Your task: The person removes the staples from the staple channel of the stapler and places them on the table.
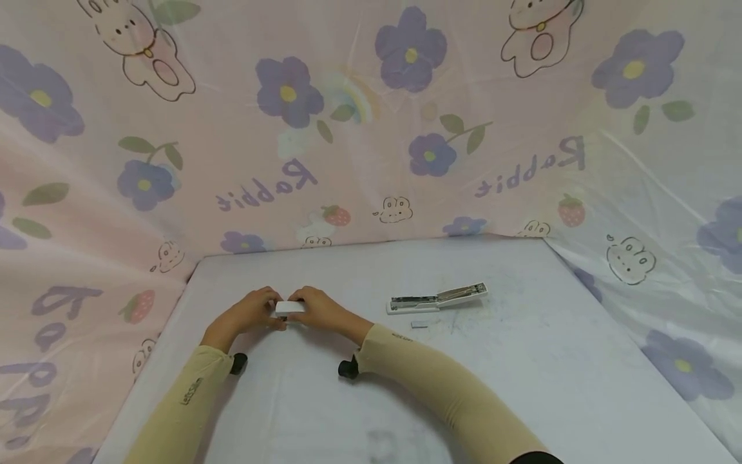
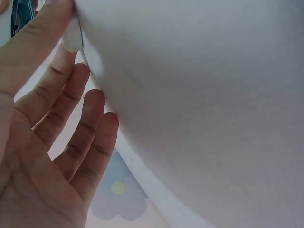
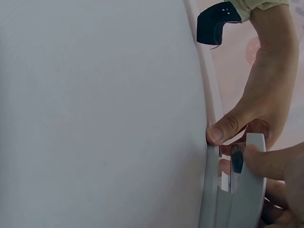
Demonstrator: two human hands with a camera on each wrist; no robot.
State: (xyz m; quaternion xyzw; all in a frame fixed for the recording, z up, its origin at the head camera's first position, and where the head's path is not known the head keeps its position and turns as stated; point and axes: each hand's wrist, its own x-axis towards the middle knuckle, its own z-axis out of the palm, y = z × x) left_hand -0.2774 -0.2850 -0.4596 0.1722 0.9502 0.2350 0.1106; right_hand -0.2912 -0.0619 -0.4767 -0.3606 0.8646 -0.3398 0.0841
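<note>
Both hands hold a white stapler (image 1: 290, 308) close over the left part of the table, its ends partly hidden by fingers. My left hand (image 1: 253, 310) grips one end. In the left wrist view the remaining fingers (image 2: 85, 128) stretch out loosely beside its white tip (image 2: 72, 35). From the other side, my right hand (image 1: 321, 312) grips the stapler, thumb against the white body (image 3: 249, 194) in the right wrist view. Between its two white arms show a silver metal piece and a dark block. Right of the hands lies another white stapler (image 1: 437, 298), spread open.
A short grey strip of staples (image 1: 419, 324) lies just in front of the spread stapler. Faint smudges mark the white table (image 1: 522, 361) around them. Cloth printed with flowers and rabbits (image 1: 359, 129) hangs behind the table and along both sides.
</note>
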